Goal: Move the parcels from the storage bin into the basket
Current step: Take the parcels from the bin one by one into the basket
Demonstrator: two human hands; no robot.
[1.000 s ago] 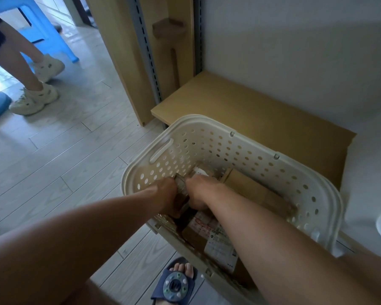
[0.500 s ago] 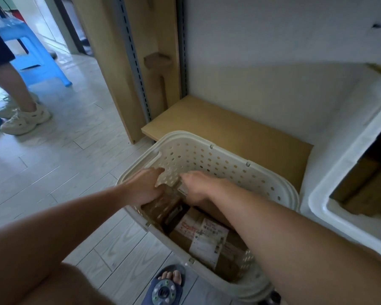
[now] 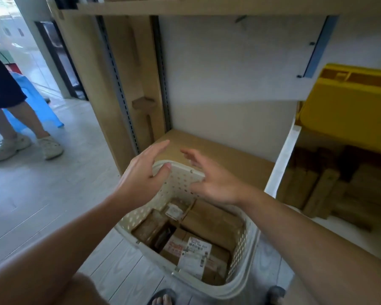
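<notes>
A cream perforated basket (image 3: 242, 245) stands on the floor in front of me, holding several brown cardboard parcels (image 3: 209, 223), one with a white label (image 3: 194, 257). My left hand (image 3: 143, 177) hovers above the basket's far rim with fingers spread, holding nothing. My right hand (image 3: 211, 179) is raised beside it, fingers relaxed and empty. To the right, a white storage bin (image 3: 279, 164) holds more brown parcels (image 3: 330, 190) in shadow.
A low wooden shelf board (image 3: 227, 159) lies behind the basket, with wooden uprights (image 3: 128, 84) at its left. A yellow container (image 3: 348, 102) sits above the bin. Another person's legs (image 3: 20, 128) and a blue stool (image 3: 37, 102) are at the left. My sandalled foot (image 3: 163, 299) is below.
Both hands have let go of the parcel inside the basket and lifted out above the far rim. The view has tilted upward, showing more of the shelf and bin.
</notes>
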